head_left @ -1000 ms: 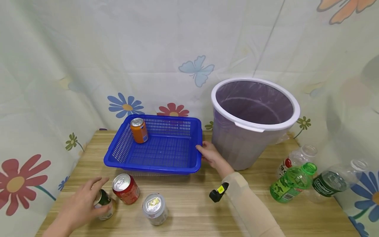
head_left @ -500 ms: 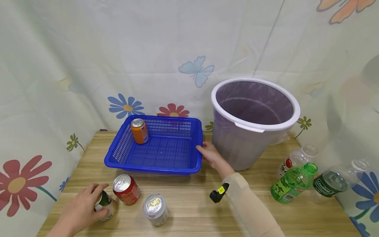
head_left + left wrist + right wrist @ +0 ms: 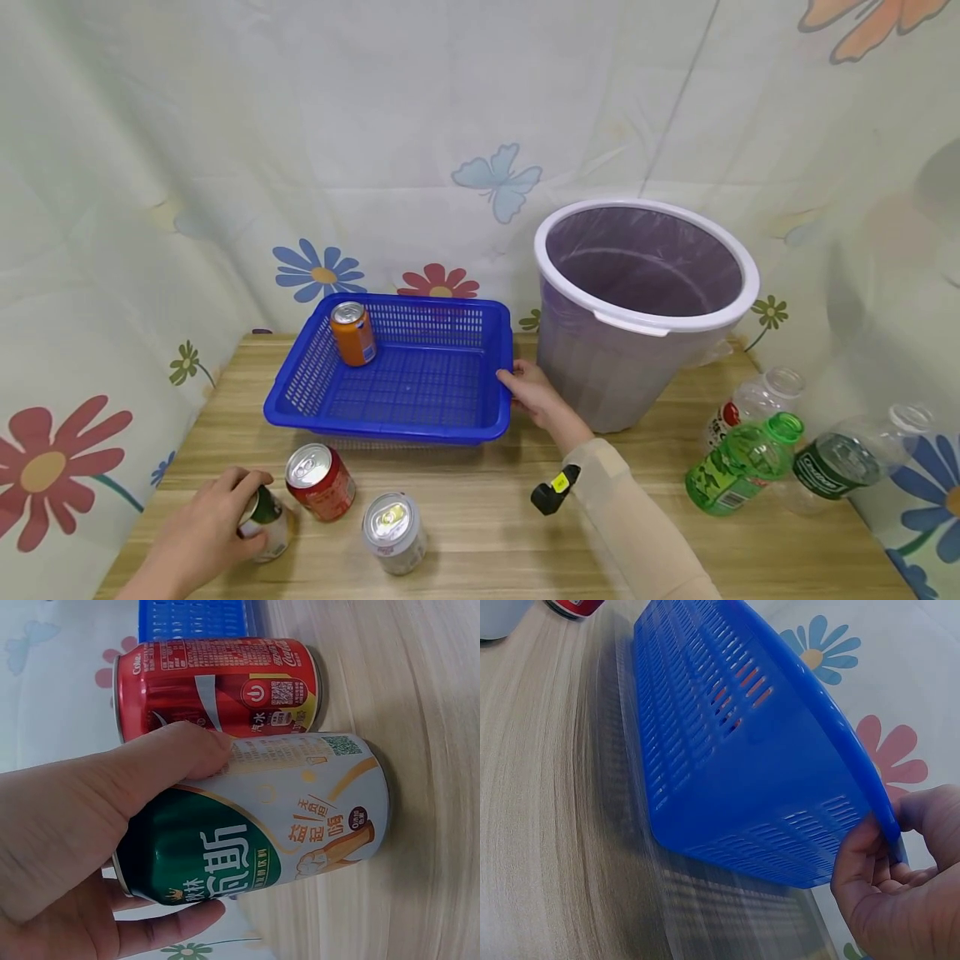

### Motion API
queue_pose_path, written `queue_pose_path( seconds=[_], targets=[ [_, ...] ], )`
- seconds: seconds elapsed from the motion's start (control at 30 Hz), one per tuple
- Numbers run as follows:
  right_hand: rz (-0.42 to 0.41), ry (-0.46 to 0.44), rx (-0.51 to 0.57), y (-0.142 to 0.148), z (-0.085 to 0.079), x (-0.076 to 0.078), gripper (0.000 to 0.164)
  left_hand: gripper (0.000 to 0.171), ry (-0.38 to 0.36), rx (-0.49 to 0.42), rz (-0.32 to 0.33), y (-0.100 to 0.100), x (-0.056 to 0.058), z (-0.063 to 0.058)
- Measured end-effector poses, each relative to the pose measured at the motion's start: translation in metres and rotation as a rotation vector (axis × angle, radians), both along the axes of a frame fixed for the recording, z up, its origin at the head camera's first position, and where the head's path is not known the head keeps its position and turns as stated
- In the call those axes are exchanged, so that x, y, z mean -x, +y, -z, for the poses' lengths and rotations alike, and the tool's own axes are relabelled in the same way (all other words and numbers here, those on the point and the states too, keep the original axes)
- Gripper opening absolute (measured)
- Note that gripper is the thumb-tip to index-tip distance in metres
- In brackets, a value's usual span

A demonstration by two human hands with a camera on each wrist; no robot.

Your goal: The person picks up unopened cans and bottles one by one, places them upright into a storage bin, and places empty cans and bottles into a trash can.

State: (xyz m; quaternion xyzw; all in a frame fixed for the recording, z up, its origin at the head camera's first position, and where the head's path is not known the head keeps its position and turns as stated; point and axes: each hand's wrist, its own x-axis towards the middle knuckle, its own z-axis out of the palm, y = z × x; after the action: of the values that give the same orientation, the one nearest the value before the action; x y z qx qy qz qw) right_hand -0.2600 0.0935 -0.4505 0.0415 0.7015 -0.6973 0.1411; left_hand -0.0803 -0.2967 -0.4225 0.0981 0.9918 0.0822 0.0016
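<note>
My left hand [image 3: 206, 521] grips a green-and-white drink can [image 3: 300, 817] at the table's front left, thumb on one side and fingers round the other. The can stands upright next to a red Coca-Cola can [image 3: 321, 483]. A silver-white can [image 3: 394, 533] stands to their right. My right hand [image 3: 532, 390] pinches the right rim of a blue plastic basket [image 3: 405, 432], thumb over the edge and fingers curled beneath it in the right wrist view. An orange can [image 3: 354, 335] stands upright in the basket's back left corner.
A large lidless bin [image 3: 600, 367] with a white rim and a clear liner stands right of the basket. At the table's right are a green plastic bottle [image 3: 738, 467], a clear bottle with a red-and-white label [image 3: 750, 404] and one with a dark green label [image 3: 840, 458].
My left hand's fingers and thumb have come in from a wider spread and closed round the green-and-white can. The right hand and the basket stay in place.
</note>
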Motion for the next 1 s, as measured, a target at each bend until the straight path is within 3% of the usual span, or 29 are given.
queue_pose_path(
  seconds=[0.33,1.0],
  targets=[
    [0.003,-0.005,-0.001,0.0008,0.0009,0.0004,0.024,0.056,-0.066,0.014,0.008,-0.0008,0.0037,-0.0022],
    [-0.004,-0.019,-0.051,0.0005,-0.0061,0.0012,0.025,0.054,-0.104,0.036,0.033,0.0006,0.0053,-0.0085]
  ],
)
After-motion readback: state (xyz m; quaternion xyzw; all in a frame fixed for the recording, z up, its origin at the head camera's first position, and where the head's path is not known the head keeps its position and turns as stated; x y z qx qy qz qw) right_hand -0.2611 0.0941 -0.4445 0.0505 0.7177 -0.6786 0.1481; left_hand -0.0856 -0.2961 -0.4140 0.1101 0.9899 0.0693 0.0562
